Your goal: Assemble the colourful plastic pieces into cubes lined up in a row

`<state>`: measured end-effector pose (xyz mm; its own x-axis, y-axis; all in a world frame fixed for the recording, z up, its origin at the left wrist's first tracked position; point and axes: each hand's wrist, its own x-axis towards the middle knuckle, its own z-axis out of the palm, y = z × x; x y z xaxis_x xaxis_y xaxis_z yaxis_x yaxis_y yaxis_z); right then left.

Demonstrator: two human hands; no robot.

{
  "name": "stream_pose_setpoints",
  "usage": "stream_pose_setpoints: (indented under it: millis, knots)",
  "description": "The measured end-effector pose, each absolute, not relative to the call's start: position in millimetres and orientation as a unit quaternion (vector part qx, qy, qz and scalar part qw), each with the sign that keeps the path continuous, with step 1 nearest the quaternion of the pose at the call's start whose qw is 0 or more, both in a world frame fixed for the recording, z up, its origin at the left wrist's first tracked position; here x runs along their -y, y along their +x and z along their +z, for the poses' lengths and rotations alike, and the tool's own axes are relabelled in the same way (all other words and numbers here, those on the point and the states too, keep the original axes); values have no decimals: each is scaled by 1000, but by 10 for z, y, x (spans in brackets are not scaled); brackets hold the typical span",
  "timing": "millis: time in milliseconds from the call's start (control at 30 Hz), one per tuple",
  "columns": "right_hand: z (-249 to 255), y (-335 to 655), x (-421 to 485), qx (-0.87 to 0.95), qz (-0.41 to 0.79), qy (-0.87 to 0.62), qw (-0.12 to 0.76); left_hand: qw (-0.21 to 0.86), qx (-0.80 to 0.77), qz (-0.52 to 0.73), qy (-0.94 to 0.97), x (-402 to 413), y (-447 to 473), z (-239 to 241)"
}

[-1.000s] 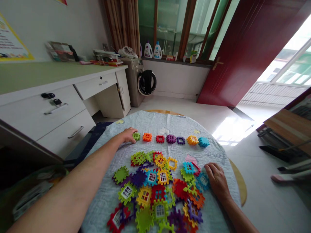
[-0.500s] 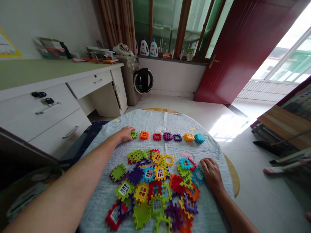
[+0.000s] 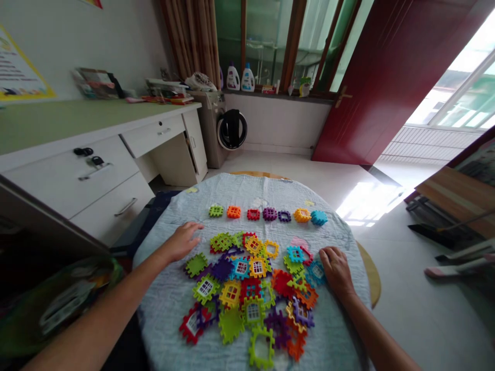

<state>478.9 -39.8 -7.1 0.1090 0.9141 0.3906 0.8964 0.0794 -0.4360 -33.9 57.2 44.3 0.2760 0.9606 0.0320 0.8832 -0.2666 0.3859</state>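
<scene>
Risks first, near to far. Lime-green open-frame plastic tile [image 3: 262,349] at the near edge of the light-blue quilted cloth [image 3: 162,309], well behind both sets of fingertips: likely to slip off with any forearm tug on the cloth. Heap of toothed plastic window tiles in mixed colours [image 3: 251,288] between the two hands, overlapped and probably part-meshed: risk of dragging neighbours along when lifting one, and scattering the rest. Left hand [image 3: 181,242] flat on the cloth, fingers spread and loose, grasping nothing, tips just short of a lime-green toothed plastic tile [image 3: 221,241]. Right hand [image 3: 337,270] palm down, fingers curved onto a cyan plastic window tile [image 3: 316,272] at the heap's right edge; touching for sure, pinched or merely resting impossible to tell. Beyond all fingertips, row of seven small coloured plastic tiles [image 3: 266,214], clear of the heap: easy to knock out of line with a careless reach across. Hidden or unclear: lower heap layers buried, exact tile count unreadable; both elbows out of frame; round wooden table [image 3: 373,281] visible only as a rim sliver right of the right-hand fingers; clutter on the far white green-topped desk [image 3: 58,123] too small to identify.
</scene>
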Motion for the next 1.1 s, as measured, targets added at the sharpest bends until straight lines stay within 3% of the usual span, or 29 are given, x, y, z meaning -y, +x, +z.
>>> stream_pose_setpoints:
  millis: [467, 700, 933, 1100]
  knots:
    - [-76, 4787, 395, 680, -18, -679, 276, 278, -605, 185, 723, 230, -227, 552]
    - [-20, 4743, 405, 687, -34, -681, 252, 224, -606, 212, 733, 163, -182, 430]
    - [-34, 4752, 389, 694, -32, -678, 238, 17, -690, 201, 695, 79, 48, 410]
    - [-68, 4764, 380, 677, -31, -696, 237, 38, -634, 166, 754, -18, 330, 470]
